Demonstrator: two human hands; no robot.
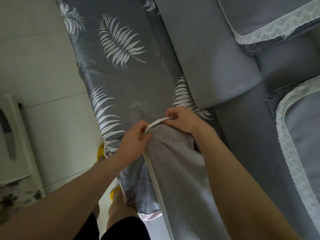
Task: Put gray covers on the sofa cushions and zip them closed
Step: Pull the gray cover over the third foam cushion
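The left hand [134, 138] had its fingers curled tight, pinching the pale zipper edge [156, 124] of the gray cover [119, 70] at the cushion's near corner. Just beyond it along the same edge, the right hand [180, 119] was also closed, fingers and thumb pinched on the far end of that white strip, which arched between the two hands. The pale cushion [178, 167] sat immediately below the hands, running from the corner toward the person's body; the leaf-printed cover lay over its left side and stretched away past the corner. To the right of the corner stood the sofa [233, 135], its plain gray cushions topped with lace-trimmed mats [287, 132]. Left of the corner was light floor [52, 118], with yellow slippers [101, 149] showing under the cover's hem.

From here, I judged the main risk to be loose cover fabric or the cushion's own cloth bunching at the corner and catching in the zipper teeth, since the material looked slack there. Pulling the strip unevenly could also drag the cover off the corner.

The zipper slider itself could not be made out; whether either hand held it I cannot tell. The cushion's far end was hidden under the cover, and its near end was cut off by the frame's bottom.
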